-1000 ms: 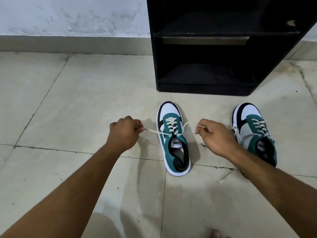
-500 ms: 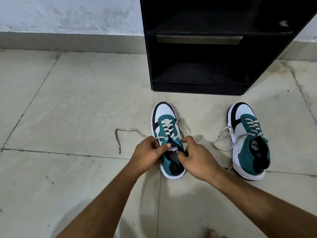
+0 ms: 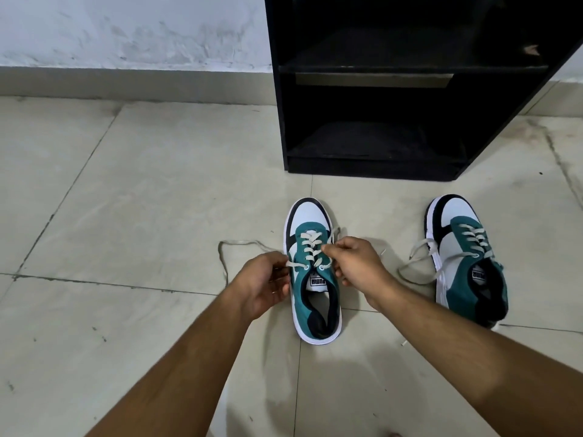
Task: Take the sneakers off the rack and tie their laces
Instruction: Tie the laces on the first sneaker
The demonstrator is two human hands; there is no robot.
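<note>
Two green, white and black sneakers stand on the tiled floor in front of the black rack (image 3: 372, 159). The near sneaker (image 3: 312, 279) is in the middle, toe pointing at the rack. My left hand (image 3: 265, 285) pinches its left lace beside the top eyelet; the loose end (image 3: 225, 257) trails left across the floor. My right hand (image 3: 353, 263) pinches the crossed laces over the tongue. The other sneaker (image 3: 467, 260) stands to the right with its laces (image 3: 416, 263) untied and spread on the floor.
The rack's two visible shelves hold no shoes. A grey skirting and white wall (image 3: 126, 33) run behind it. Bare floor tiles (image 3: 110, 200) stretch to the left and toward me.
A second ago both hands pulled the lace ends out sideways. They then came in over the tongue, and now each pinches the lace near the top eyelets, the left end lying slack.
</note>
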